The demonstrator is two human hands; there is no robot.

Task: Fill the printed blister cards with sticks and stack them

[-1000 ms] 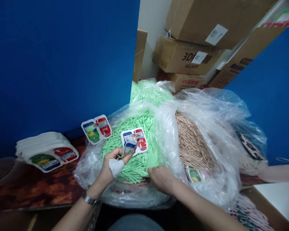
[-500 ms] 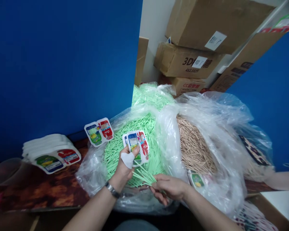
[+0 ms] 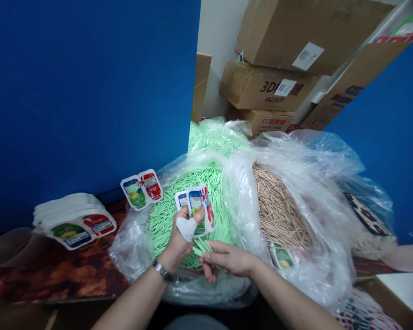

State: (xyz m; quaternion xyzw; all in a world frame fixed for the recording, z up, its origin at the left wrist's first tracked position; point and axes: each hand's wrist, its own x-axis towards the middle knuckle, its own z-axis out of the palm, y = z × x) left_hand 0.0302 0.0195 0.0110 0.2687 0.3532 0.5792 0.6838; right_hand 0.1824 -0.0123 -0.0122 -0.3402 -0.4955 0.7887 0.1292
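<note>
My left hand (image 3: 181,236), with a white wrap at the thumb and a metal-band watch on the wrist, grips a few soda-printed packets (image 3: 195,198) fanned out under the thumb. Just below them, my right hand (image 3: 225,259) pinches a small bunch of thin green sticks (image 3: 202,247), their ends close to the left palm. Both hands are over an open clear plastic bag heaped with loose green sticks (image 3: 206,176). To the right, another bag holds brown sticks (image 3: 278,208). A similar printed packet (image 3: 142,189) rests on the green bag's left edge.
A stack of white-edged printed packets (image 3: 74,220) lies at left beside a clear plastic tub (image 3: 7,247). Cardboard boxes (image 3: 271,85) are stacked behind the bags. Blue panels (image 3: 89,91) stand on both sides. An open box (image 3: 392,293) holds wrapped items at lower right.
My right hand has moved left and slightly up, bringing the green sticks closer to my left hand. The fan of packets in my left hand has shifted slightly.
</note>
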